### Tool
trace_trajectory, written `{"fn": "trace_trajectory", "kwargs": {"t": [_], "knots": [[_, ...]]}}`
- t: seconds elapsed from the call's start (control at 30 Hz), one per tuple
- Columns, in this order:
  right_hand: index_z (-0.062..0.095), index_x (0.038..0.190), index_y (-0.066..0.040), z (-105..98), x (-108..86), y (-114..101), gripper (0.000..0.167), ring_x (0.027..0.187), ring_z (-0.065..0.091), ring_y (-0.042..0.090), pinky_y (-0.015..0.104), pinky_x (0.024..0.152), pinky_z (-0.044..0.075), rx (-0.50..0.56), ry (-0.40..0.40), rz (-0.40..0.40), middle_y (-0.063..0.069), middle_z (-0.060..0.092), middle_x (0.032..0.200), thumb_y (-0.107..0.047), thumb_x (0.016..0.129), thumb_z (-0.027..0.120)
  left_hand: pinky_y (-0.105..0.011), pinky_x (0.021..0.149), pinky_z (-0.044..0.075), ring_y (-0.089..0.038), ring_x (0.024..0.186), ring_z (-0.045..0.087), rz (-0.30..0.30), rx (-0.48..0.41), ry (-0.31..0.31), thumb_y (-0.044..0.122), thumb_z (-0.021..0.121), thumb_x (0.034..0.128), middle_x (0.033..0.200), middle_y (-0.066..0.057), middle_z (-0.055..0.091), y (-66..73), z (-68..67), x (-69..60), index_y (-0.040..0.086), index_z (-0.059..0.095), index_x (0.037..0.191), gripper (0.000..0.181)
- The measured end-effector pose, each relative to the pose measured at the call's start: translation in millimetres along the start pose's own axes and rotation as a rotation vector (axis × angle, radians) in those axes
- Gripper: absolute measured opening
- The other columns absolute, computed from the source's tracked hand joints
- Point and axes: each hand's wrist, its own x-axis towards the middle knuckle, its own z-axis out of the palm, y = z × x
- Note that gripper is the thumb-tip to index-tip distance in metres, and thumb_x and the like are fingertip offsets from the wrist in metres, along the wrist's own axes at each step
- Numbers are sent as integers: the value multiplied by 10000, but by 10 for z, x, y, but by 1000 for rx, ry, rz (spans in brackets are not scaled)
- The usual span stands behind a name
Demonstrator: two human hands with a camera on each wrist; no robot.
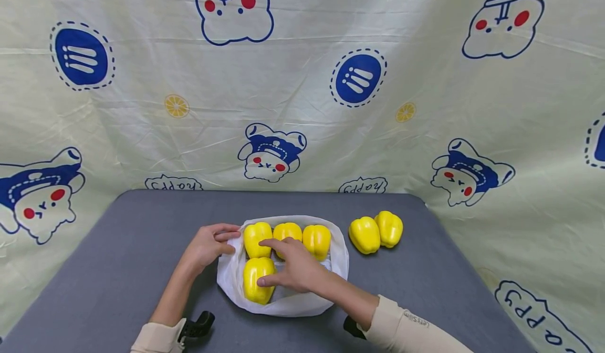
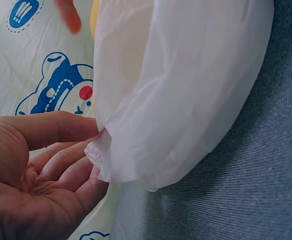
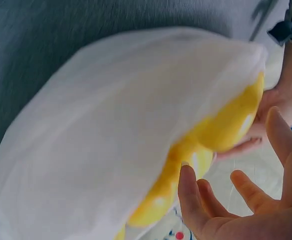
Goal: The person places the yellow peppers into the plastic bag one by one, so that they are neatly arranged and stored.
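A white plastic bag (image 1: 339,253) with its mouth spread wide lies on the table. Inside it are several yellow bell peppers (image 1: 259,240), three along the back and one at the front left. At the bag's left rim, my left hand (image 1: 208,248) pinches the thin edge; in the left wrist view its thumb and fingers meet at a bunched fold. My right hand (image 1: 295,266) hovers over the bag with thumb and fingers spread, nothing between them. The right wrist view shows that hand's fingers close to the peppers (image 3: 230,122), whose lower parts the bag hides.
Two more yellow bell peppers (image 1: 365,235) stand side by side on the grey table (image 1: 156,227), to the right of the bag. A patterned curtain (image 1: 302,106) hangs behind the table. Dark wrist straps (image 1: 196,325) show at the sleeves.
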Motion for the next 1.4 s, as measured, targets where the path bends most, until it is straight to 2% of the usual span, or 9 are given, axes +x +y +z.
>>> {"fn": "trace_trajectory", "kwargs": {"t": [0.33,0.5,0.83,1.1,1.4], "knots": [[543,1459,-239,-321,-77,206,748,1328,518,324,576,1072,456,17,139,22,59,579,1458,-386,796,857,-418,947,566,-345,1255,621,-11,-12,-10,-79,692,817,1257,-158,717,-7,-1,7,18,651,1319,514],[537,1466,-245,-466,-149,320,760,1297,535,351,605,1032,470,12,192,78,66,579,1459,-380,792,860,-418,948,566,-346,1254,621,-10,-17,-16,-77,697,817,1260,-161,715,-9,-2,9,17,649,1321,516],[534,1463,-224,-713,-310,705,739,1105,586,317,475,851,543,-29,296,142,111,631,1343,-357,805,843,-393,927,572,-337,1255,621,-20,-20,-6,-82,691,814,1257,-150,718,-3,-5,9,25,651,1322,521],[491,1492,-129,-839,-430,1053,800,1250,523,443,628,977,470,-106,377,178,200,582,1411,-318,800,846,-442,971,558,-342,1265,616,-27,-3,-2,-87,691,823,1258,-150,718,3,1,14,25,648,1325,517],[450,1506,-93,-889,-444,1427,863,1244,453,490,623,946,445,-112,392,257,277,564,1368,-237,759,855,-447,976,556,-335,1263,617,-31,8,0,-81,693,828,1263,-144,717,0,10,7,35,657,1317,504]]}}
